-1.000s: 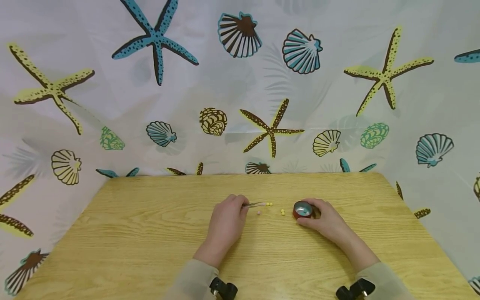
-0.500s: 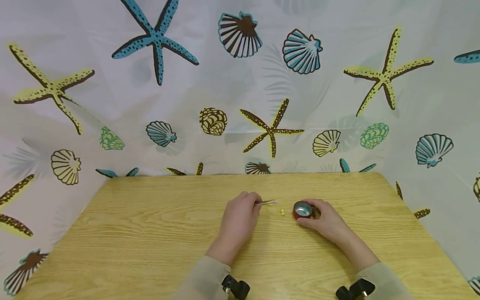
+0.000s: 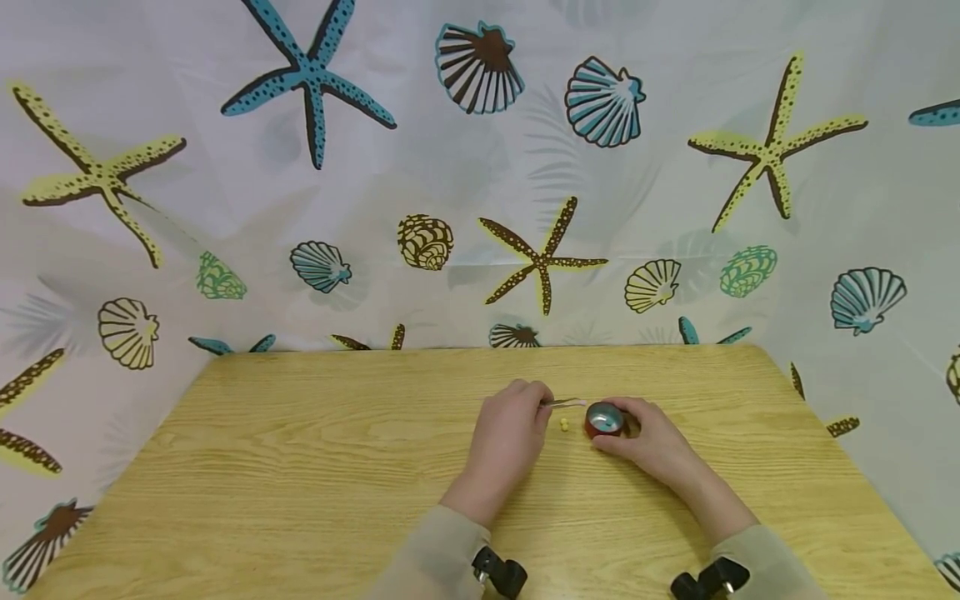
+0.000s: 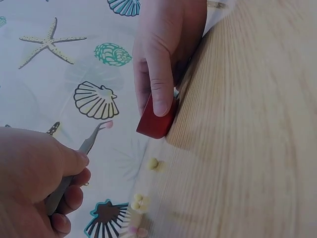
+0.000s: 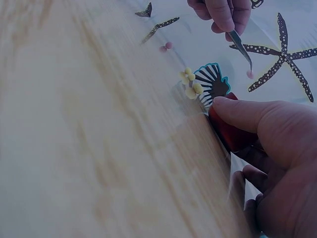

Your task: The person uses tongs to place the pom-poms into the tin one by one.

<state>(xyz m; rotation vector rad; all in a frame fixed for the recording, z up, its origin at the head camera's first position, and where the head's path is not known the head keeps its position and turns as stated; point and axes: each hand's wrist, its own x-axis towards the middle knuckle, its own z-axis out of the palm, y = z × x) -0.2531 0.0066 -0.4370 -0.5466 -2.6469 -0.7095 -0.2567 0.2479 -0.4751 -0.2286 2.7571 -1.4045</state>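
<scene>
In the head view, we look down at a wooden table (image 3: 300,483) before pale fabric (image 3: 375,192) printed with starfish and shells. The person's left hand (image 3: 506,437) pinches metal tweezers (image 3: 562,403), their tips just beside the rim of a small red tin (image 3: 591,427). The right hand (image 3: 651,440) curls round the tin's right side – thumb nearest us – as it stands upright on the table. Yellow beads (image 3: 565,425) lie just left of it.

In the left wrist view, we see a pink bead (image 4: 109,124) at the tweezers' bent tips, apart from the tin.

In the right wrist view, the thumb presses the tin's red wall – yellow beads near it, another pink bead (image 5: 169,45) farther off on the table.
</scene>
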